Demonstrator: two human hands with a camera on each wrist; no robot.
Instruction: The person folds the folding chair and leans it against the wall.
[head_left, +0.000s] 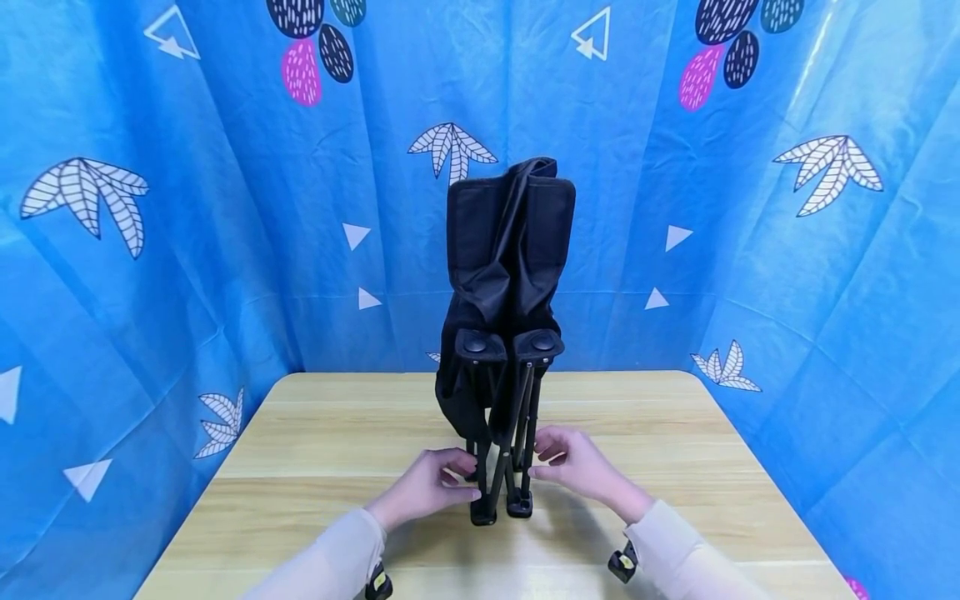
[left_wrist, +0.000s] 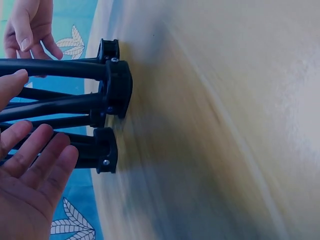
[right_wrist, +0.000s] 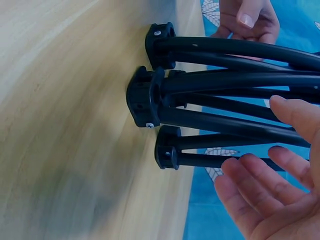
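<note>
A folded black camping chair (head_left: 487, 308) stands upright on the wooden table, its fabric seat and back bunched above the bundled legs. Low on the left side of the legs, my left hand (head_left: 423, 487) has its fingers loosely spread, the thumb close to a front tube. Opposite it, my right hand (head_left: 581, 468) is beside the legs with relaxed fingers and thumb apart. Both wrist views show the dark metal tubes (left_wrist: 65, 105) and plastic feet (right_wrist: 145, 97) on the tabletop. Neither hand is closed round a tube; whether the fingertips touch one I cannot tell.
The light wooden table (head_left: 337, 425) has rounded far corners. A blue patterned curtain (head_left: 390, 208) hangs behind it and along both sides. Black devices are strapped under both wrists.
</note>
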